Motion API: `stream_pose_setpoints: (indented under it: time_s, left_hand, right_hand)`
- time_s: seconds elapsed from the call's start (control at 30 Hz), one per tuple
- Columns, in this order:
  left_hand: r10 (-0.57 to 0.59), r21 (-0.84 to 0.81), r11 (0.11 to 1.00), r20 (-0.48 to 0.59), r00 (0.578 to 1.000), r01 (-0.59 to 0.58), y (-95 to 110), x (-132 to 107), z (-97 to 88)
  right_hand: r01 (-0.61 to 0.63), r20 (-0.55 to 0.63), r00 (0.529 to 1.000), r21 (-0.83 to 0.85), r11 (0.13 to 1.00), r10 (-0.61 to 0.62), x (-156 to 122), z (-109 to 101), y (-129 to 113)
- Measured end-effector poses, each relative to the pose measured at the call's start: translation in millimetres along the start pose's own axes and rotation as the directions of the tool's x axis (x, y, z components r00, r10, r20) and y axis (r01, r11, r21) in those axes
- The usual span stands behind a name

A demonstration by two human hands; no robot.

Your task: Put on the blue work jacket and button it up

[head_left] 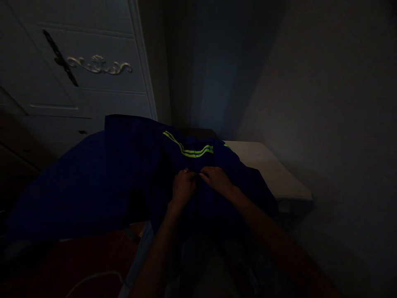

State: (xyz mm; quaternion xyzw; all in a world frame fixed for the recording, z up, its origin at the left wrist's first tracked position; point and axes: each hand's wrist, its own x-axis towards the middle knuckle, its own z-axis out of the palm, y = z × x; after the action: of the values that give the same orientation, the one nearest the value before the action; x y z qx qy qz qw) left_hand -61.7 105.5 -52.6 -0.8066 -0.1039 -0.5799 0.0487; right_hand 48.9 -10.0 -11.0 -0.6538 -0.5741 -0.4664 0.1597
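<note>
A dark blue garment [124, 174] with yellow-green reflective stripes [190, 150] lies spread over a surface in a very dim room. My left hand [182, 186] and my right hand [217, 179] meet at the middle of the cloth, just below the stripes. Both have their fingers pinched closed on the fabric, fingertips almost touching. A ring shows on my left hand. What the fingers work on within the cloth is too dark to make out.
A white panelled cabinet door [93, 66] with an ornate handle stands at the back left. A pale table or cushion edge [273, 169] sticks out right of the garment. A plain wall [335, 124] closes the right side. A white cord [93, 278] lies at the bottom left.
</note>
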Motion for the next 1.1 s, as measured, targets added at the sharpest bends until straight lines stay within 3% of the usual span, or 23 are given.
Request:
stream_pose_setpoints:
  time_s: [0.1,0.2,0.37,0.5,0.63,0.77,0.93,1.03,1.1]
  left_hand:
    - [0.028,-0.085,0.996,-0.042,0.999,-0.032,-1,0,-1.0]
    - [0.01,-0.215,0.976,-0.048,0.999,-0.02,1,0,-2.2]
    - [-0.033,-0.283,0.959,-0.117,0.993,-0.002,2,-2,3.0]
    - [0.001,-0.22,0.975,-0.16,0.987,-0.036,0,-4,5.7]
    - [0.008,-0.319,0.947,-0.096,0.995,-0.038,-2,-3,1.6]
    - [-0.027,-0.443,0.896,-0.044,0.999,0.004,-3,1,-4.5]
    - [-0.073,-0.58,0.812,0.006,0.997,0.063,-1,-2,-10.8]
    - [-0.131,-0.66,0.745,0.001,0.991,0.099,-1,-5,-11.8]
    - [-0.202,-0.63,0.763,-0.021,0.979,0.144,0,-7,-13.4]
  right_hand:
    - [0.038,0.008,0.999,-0.075,0.996,-0.038,0,3,-1]
    - [0.063,-0.073,0.995,-0.028,0.998,-0.065,0,9,1]
    - [0.091,-0.182,0.982,0.278,0.956,-0.041,1,14,10]
    - [0.087,-0.075,0.996,0.541,0.837,-0.056,4,10,22]
    - [0.048,-0.026,0.999,0.692,0.72,-0.041,4,9,28]
    - [0.008,-0.051,0.998,0.714,0.7,0.04,2,9,24]
    - [-0.046,-0.09,0.987,0.638,0.769,0.133,5,12,18]
    - [-0.111,-0.119,0.964,0.629,0.77,0.236,7,7,23]
    - [-0.163,-0.151,0.931,0.642,0.749,0.333,6,-2,31]
